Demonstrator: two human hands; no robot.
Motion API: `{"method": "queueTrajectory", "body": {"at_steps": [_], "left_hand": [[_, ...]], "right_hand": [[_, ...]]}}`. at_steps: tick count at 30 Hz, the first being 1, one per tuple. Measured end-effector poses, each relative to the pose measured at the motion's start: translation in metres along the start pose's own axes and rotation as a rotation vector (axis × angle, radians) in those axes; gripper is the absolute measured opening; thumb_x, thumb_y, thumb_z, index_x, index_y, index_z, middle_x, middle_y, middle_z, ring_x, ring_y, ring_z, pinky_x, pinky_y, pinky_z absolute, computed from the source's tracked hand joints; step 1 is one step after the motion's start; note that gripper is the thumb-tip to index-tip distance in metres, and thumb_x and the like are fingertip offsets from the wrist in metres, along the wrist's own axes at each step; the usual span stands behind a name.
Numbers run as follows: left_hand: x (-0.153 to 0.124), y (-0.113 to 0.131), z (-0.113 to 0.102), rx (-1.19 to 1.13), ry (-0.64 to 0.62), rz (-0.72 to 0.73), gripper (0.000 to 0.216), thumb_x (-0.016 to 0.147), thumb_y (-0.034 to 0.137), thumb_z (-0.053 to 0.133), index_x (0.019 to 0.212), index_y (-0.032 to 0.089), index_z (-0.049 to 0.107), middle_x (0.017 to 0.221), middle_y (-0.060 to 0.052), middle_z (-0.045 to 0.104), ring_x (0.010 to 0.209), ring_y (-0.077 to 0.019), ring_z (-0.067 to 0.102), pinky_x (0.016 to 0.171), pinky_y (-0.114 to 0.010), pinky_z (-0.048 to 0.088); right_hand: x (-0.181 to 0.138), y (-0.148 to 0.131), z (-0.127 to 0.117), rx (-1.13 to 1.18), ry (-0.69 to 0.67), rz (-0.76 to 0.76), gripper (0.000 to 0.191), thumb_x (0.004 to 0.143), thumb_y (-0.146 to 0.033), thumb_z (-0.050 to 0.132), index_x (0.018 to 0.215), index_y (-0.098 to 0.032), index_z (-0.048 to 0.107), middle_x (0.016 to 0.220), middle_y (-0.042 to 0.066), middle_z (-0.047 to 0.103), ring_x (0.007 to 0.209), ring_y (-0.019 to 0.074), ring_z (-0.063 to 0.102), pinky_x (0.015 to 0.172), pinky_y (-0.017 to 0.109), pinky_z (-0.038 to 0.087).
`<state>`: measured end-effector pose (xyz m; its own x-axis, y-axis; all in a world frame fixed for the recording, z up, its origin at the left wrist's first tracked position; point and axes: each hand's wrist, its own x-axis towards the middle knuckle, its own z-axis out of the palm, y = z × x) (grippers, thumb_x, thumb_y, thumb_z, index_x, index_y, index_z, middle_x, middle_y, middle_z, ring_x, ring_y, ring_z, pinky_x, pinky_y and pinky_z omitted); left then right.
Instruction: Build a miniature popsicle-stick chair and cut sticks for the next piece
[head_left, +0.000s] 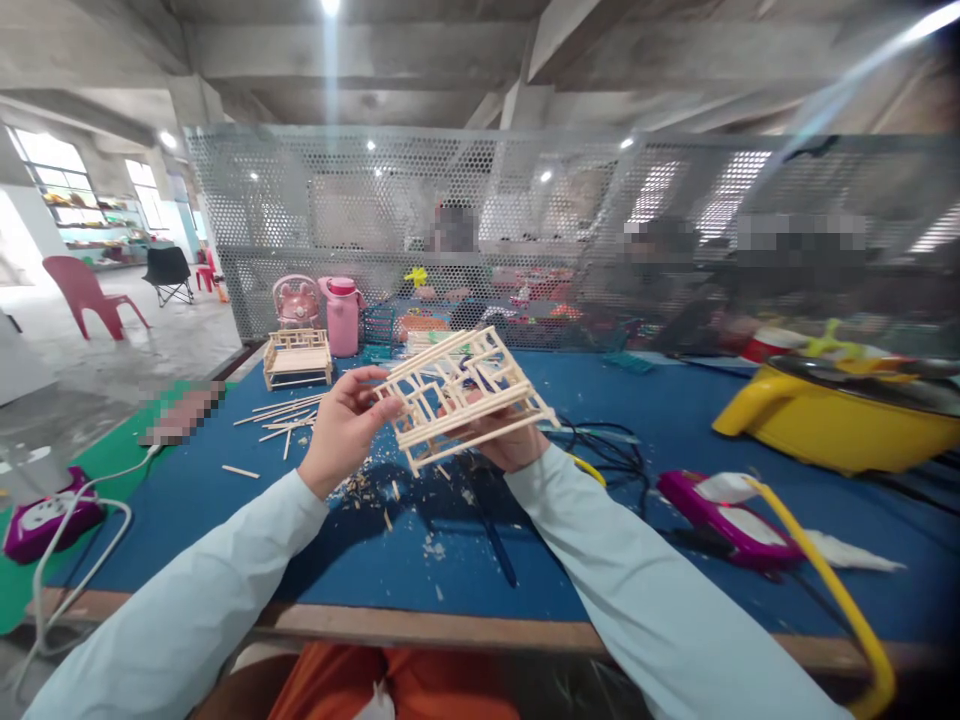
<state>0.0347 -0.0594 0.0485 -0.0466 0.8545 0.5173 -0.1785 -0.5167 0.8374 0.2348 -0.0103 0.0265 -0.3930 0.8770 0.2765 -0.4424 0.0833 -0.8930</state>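
I hold a small frame model made of thin wooden sticks (459,392) tilted above the blue table (420,580). My left hand (341,425) pinches its left end with thumb and fingers. My right hand (504,440) is under the frame and grips its lower right side; most of its fingers are hidden behind the sticks. Loose wooden sticks (285,415) lie on the table just left of my left hand. Wood chips and offcuts (390,495) are scattered below the model.
A finished stick bench (298,358) stands at the back left beside a pink bottle (343,315). A yellow pot (847,415) sits at right, a purple power strip (731,520) near it, black cables (607,455) between. Perforated metal screen (525,220) behind, people beyond it.
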Motion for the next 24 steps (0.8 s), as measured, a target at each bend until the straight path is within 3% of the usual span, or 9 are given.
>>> {"method": "queueTrajectory", "body": {"at_steps": [5, 9, 14, 18, 21, 24], "left_hand": [[0.005, -0.005, -0.011, -0.087, -0.130, -0.018, 0.038, 0.075, 0.045, 0.058, 0.102, 0.018, 0.056, 0.073, -0.002, 0.066, 0.066, -0.0106, 0.060, 0.067, -0.025, 0.048], [0.005, -0.002, -0.016, -0.137, -0.283, -0.049, 0.040, 0.066, 0.039, 0.069, 0.101, 0.019, 0.059, 0.082, -0.004, 0.068, 0.076, -0.0143, 0.063, 0.073, -0.027, 0.049], [0.003, 0.009, -0.017, -0.297, -0.478, -0.235, 0.047, 0.054, 0.028, 0.079, 0.096, 0.018, 0.061, 0.077, -0.003, 0.069, 0.069, -0.0146, 0.065, 0.067, -0.026, 0.049], [0.000, 0.016, -0.018, -0.441, -0.698, -0.394, 0.049, 0.054, 0.023, 0.079, 0.098, 0.016, 0.060, 0.076, -0.003, 0.069, 0.066, -0.0133, 0.064, 0.065, -0.022, 0.047], [-0.002, 0.016, -0.018, -0.498, -0.753, -0.492, 0.047, 0.058, 0.025, 0.075, 0.101, 0.014, 0.060, 0.077, -0.007, 0.069, 0.055, -0.0103, 0.059, 0.052, -0.019, 0.042], [-0.004, 0.012, -0.017, -0.500, -0.730, -0.540, 0.045, 0.061, 0.027, 0.073, 0.101, 0.013, 0.060, 0.071, -0.007, 0.067, 0.046, -0.0080, 0.053, 0.046, -0.019, 0.038]], "right_hand": [[0.000, 0.004, -0.003, 0.031, -0.052, 0.025, 0.027, 0.049, -0.027, 0.081, 0.068, -0.021, 0.063, 0.073, -0.003, 0.069, 0.070, 0.0157, 0.066, 0.069, 0.035, 0.056], [-0.001, 0.006, -0.007, 0.082, -0.120, 0.084, 0.029, 0.052, -0.029, 0.080, 0.076, -0.021, 0.064, 0.069, -0.003, 0.067, 0.068, 0.0145, 0.065, 0.070, 0.034, 0.055], [-0.001, 0.011, -0.012, 0.049, -0.272, 0.169, 0.032, 0.057, -0.035, 0.076, 0.081, -0.018, 0.064, 0.075, 0.001, 0.067, 0.068, 0.0154, 0.064, 0.072, 0.038, 0.054], [0.000, 0.018, -0.017, 0.029, -0.283, 0.242, 0.024, 0.064, -0.034, 0.071, 0.077, -0.016, 0.063, 0.073, 0.003, 0.067, 0.065, 0.0154, 0.062, 0.064, 0.034, 0.053], [-0.001, 0.020, -0.018, 0.018, -0.279, 0.262, 0.022, 0.067, -0.035, 0.069, 0.074, -0.016, 0.061, 0.076, 0.003, 0.067, 0.064, 0.0153, 0.062, 0.061, 0.031, 0.052], [-0.003, 0.020, -0.016, 0.013, -0.285, 0.266, 0.026, 0.067, -0.039, 0.068, 0.073, -0.016, 0.059, 0.075, 0.003, 0.067, 0.065, 0.0156, 0.062, 0.061, 0.031, 0.050]]}}
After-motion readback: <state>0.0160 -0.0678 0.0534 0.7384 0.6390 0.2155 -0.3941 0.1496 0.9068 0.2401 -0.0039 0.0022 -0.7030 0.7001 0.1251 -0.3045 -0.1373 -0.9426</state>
